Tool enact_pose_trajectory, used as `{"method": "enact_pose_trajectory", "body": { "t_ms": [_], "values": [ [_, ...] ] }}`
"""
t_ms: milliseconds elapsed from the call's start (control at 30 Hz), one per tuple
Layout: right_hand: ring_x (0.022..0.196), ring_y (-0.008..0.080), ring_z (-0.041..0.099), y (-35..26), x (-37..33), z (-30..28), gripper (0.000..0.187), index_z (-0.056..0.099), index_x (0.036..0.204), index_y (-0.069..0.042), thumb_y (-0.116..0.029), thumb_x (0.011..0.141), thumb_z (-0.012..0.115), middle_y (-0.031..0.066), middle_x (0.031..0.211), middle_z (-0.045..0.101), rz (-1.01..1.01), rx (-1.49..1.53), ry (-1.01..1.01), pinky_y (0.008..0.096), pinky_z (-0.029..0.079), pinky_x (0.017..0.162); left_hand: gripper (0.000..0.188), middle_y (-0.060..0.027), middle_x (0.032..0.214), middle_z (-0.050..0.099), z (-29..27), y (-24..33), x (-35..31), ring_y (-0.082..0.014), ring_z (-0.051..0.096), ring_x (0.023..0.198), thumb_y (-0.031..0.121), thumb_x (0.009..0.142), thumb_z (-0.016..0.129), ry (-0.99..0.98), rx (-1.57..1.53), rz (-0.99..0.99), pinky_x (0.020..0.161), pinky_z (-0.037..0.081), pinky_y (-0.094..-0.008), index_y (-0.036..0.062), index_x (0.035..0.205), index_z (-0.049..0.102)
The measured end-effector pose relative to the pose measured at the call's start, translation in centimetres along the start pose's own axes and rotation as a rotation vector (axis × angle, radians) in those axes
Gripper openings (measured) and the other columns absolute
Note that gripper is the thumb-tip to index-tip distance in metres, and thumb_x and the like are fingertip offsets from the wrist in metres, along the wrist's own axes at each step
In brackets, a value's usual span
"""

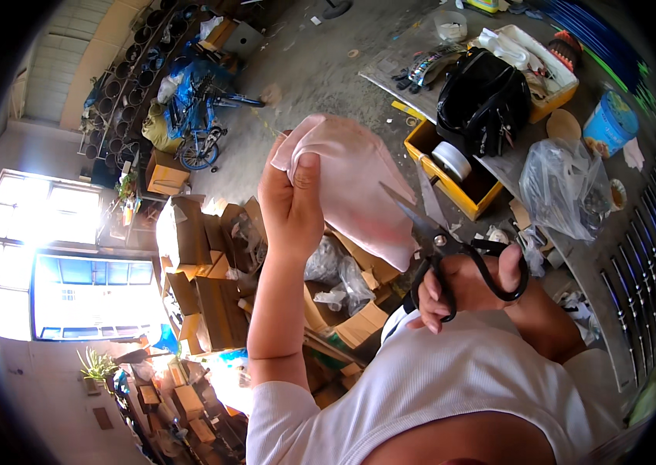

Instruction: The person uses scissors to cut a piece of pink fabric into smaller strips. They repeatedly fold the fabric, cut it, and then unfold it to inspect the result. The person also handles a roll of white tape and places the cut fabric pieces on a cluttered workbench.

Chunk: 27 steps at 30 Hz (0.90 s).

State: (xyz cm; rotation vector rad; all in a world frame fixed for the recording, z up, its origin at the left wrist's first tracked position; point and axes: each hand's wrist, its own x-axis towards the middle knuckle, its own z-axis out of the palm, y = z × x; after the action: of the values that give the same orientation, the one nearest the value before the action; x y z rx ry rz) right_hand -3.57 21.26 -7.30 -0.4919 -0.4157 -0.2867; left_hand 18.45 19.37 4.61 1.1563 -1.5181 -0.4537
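Note:
A pale pink piece of cloth [359, 186] hangs from my raised left hand [293, 198], its upper edge folded under the thumb and pinched by the fingers. To the right of it, my right hand [475, 283] has its fingers and thumb through the black handles of a pair of scissors [441, 240]. The scissors point up and to the left, and the blades look spread. One dark blade reaches close to the cloth's right side; whether it touches, I cannot tell.
A black backpack [483, 97] and a yellow drawer [471, 205] with a white roll are at the upper right. Beside them lie a clear plastic bag [564, 186] and a blue tub [611, 124]. Cardboard boxes [219, 306] crowd the left; a blue bicycle [200, 147] stands farther off.

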Motion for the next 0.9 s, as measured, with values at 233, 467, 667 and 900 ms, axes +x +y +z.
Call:
{"method": "enact_pose_trajectory", "body": {
  "t_ms": [233,467,667,900],
  "values": [
    [0.089,0.0269,0.053,2.0,2.5,0.9,0.094,0.043,0.1,-0.003,-0.088,0.061,0.04,0.0084,0.086,0.045,-0.014,-0.006,0.045,0.051,0.031,0.1,0.028,-0.0079,0.1,0.059,-1.0,3.1,-2.2,-0.0128,0.055,0.088,0.016,0.092,0.051,-0.113,0.177,0.212,0.076,0.042,-0.023,-0.004,0.11,0.057],
    [0.084,0.0231,0.053,2.8,3.1,2.3,0.087,0.043,0.099,-0.002,-0.082,0.065,0.047,0.0056,0.082,0.042,-0.107,-0.181,0.073,0.0468,0.035,0.096,0.033,-0.0148,0.101,0.057,0.3,4.8,-3.6,-0.0178,0.055,0.092,0.019,0.083,0.063,-0.034,0.344,0.518,0.076,0.042,-0.0252,-0.0053,0.102,0.052],
    [0.08,0.0183,0.048,2.7,2.9,3.6,0.085,0.043,0.1,0.0,-0.076,0.065,0.057,0.0037,0.082,0.038,-0.17,-0.334,0.077,0.0417,0.038,0.094,0.032,-0.0054,0.089,0.056,1.4,5.5,-7.0,-0.0097,0.052,0.078,0.011,0.069,0.076,0.121,0.333,0.055,0.07,0.041,-0.0212,0.0013,0.088,0.052],
    [0.079,0.0197,0.045,1.2,2.1,5.9,0.103,0.044,0.097,-0.002,-0.092,0.048,0.046,0.006,0.085,0.04,-0.17,-0.293,0.228,0.0465,0.036,0.095,0.016,-0.0029,0.06,0.05,2.2,5.2,-7.1,-0.0134,0.047,0.048,0.003,0.071,0.066,-0.095,0.5,0.372,0.048,0.039,-0.0226,0.003,0.078,0.051]
  ]
}}
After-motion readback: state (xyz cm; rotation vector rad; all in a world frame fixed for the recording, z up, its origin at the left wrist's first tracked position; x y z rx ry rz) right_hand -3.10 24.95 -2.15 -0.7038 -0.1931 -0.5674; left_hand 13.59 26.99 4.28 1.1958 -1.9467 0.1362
